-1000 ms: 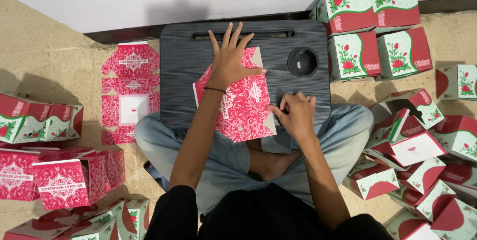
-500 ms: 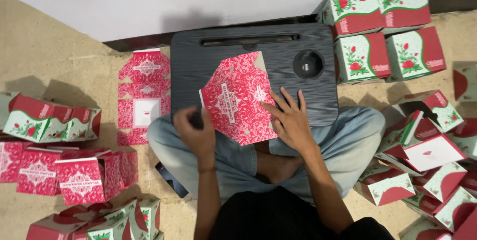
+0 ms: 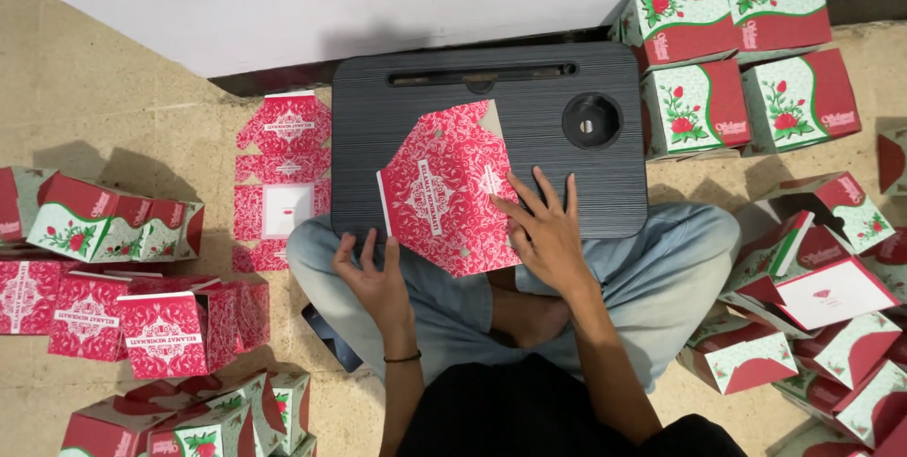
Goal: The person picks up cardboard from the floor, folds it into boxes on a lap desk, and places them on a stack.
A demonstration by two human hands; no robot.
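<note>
Red patterned cartons line the far left of the floor: a row of folded boxes with rose side panels, more red ones below them, near the person's knee. Next along, a flat unfolded carton blank lies on the floor just beside the dark lap desk, which serves as the counter across the crossed legs. Left hand is open, palm up, fingers spread, holding nothing, just below the lower left corner of the half-formed red box; can't tell if fingertips touch the edge. That box sits tilted on the counter, front edge overhanging toward the lap, one flap up at the top. Right hand lies flat, fingers splayed, pressing the box's right side down, not gripping. Round cup recess in the counter is apart from the box. Far right: stacked finished rose boxes against the wall and a loose pile of open ones. Step looks like mid-fold, body being shaped and held flat. Next move likely needs the left hand to catch the free edge while the right keeps pressure.
</note>
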